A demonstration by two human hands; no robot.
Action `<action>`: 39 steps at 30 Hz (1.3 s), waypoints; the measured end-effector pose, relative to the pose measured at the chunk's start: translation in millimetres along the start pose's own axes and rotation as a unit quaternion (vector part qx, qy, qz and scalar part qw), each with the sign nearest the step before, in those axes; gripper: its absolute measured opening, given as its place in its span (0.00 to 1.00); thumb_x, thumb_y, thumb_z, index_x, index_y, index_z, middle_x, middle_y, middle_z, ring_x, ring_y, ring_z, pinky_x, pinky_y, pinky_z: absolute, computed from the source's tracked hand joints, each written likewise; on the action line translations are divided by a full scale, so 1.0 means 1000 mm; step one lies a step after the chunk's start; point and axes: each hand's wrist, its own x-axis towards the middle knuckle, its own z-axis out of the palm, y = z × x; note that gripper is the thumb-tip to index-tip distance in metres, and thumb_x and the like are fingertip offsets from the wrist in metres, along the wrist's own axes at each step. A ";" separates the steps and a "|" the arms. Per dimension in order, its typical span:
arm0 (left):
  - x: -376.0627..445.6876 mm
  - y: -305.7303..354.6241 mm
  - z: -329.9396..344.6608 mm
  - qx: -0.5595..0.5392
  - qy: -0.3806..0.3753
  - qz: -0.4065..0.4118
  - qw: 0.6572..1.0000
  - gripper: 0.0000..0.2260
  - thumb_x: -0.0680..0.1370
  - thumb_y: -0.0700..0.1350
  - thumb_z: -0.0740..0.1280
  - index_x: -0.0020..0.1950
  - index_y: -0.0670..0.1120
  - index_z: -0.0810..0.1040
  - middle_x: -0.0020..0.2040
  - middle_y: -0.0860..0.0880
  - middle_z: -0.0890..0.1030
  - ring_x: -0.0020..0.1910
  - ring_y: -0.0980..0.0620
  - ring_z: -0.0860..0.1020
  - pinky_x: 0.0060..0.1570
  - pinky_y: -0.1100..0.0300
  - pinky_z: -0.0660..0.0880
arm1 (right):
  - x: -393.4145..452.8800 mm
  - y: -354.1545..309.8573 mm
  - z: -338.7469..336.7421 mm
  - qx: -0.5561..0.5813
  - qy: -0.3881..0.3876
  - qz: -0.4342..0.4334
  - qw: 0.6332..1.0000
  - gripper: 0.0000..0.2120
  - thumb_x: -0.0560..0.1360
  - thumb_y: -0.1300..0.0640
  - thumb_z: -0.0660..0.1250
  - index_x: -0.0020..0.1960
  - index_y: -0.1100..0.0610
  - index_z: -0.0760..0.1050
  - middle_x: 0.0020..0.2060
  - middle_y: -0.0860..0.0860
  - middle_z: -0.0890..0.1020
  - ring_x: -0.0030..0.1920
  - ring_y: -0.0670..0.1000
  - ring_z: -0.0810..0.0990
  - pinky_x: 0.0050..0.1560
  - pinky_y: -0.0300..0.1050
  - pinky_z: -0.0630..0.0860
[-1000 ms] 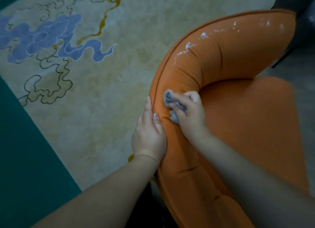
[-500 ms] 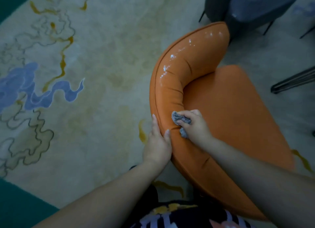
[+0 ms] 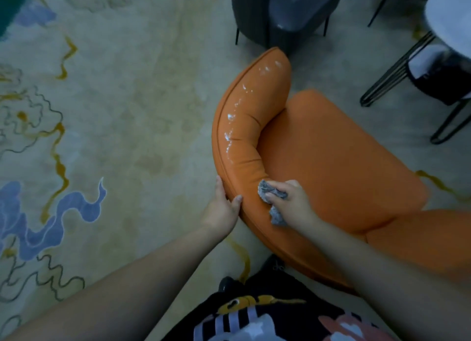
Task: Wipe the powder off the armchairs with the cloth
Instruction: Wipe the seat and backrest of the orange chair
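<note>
An orange armchair (image 3: 331, 157) with a curved padded backrest stands in the middle of the view. White powder (image 3: 235, 111) streaks the top of the backrest from its far end down to the bend. My right hand (image 3: 290, 203) grips a crumpled grey cloth (image 3: 272, 195) and presses it on the backrest's near part, below the powder. My left hand (image 3: 224, 208) holds the outer edge of the backrest, thumb on top and fingers down the outside.
A dark grey armchair (image 3: 280, 11) stands just beyond the orange one. At the right is a round white table (image 3: 451, 16) on black metal legs, with a dark stool under it. A patterned beige rug (image 3: 114, 111) covers the floor to the left.
The view has pulled back and turned, bringing the grey chair and the table into sight. My right hand with the cloth has slid toward me along the backrest; my left hand followed along the edge.
</note>
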 end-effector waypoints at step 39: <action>0.220 0.067 -0.126 0.020 -0.245 0.095 0.965 0.32 0.76 0.37 0.69 0.74 0.54 0.57 0.59 0.46 0.75 0.51 0.45 0.80 0.40 0.49 0.82 | 0.118 -0.070 0.116 -0.080 0.318 -0.032 0.944 0.18 0.72 0.59 0.68 0.62 0.51 0.79 0.46 0.51 0.67 0.46 0.50 0.70 0.49 0.31 0.66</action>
